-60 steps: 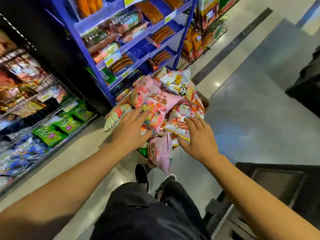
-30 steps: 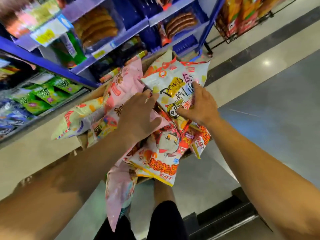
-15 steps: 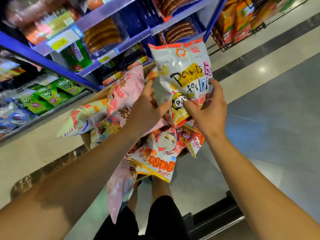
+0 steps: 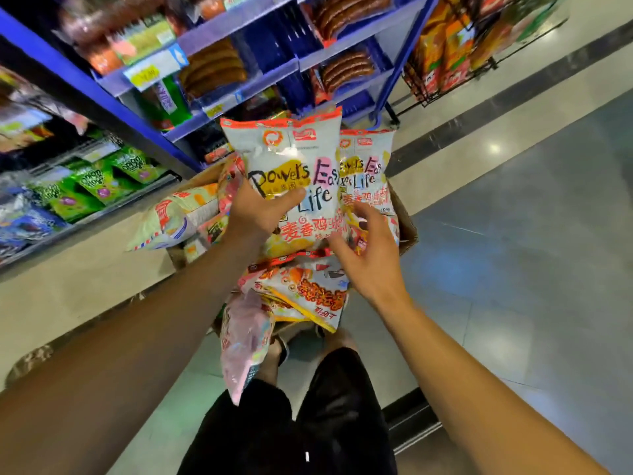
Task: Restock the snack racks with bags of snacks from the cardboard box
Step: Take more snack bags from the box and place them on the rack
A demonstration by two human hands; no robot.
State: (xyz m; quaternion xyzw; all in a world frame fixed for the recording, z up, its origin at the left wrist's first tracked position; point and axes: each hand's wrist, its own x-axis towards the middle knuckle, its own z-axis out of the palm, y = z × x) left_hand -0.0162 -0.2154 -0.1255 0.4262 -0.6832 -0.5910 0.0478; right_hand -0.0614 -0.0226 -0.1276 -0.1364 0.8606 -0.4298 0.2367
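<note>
two bags up, a loose pile underneath

the left hand (image 4: 260,209) grasps a white "power's easy life" bag (image 4: 291,166) at centre frame, thumb across its front and fingers behind, holding it upright above the cardboard box (image 4: 407,228). the right hand (image 4: 368,255) is released, fingers spread and relaxed against the lower part of a second matching bag (image 4: 368,173) standing just right of the first; whether it bears that bag's weight cannot be told.

what could go wrong, as a judgement: the second bag has no grasp on it, so it may tip back into the box or over the right rim onto the grey floor (image 4: 513,269) once the first bag is lifted away. the pinch on the first bag sits low on a puffy, slick pack, so it may fold or slip. the pile is overfull: a pink bag (image 4: 245,341) hangs over the near edge at lower centre, and a pale bag (image 4: 174,217) leans out at the left; a nudge from either forearm could send them to the floor.

counted: two white matching bags raised, one pink bag hanging, one pale bag at the left, at least one orange-printed bag (image 4: 305,293) lying below the hands. others in the box are too covered to count. the wire rack with green bags (image 4: 99,180) is at middle left, the blue shelving (image 4: 239,25) at the top.
</note>
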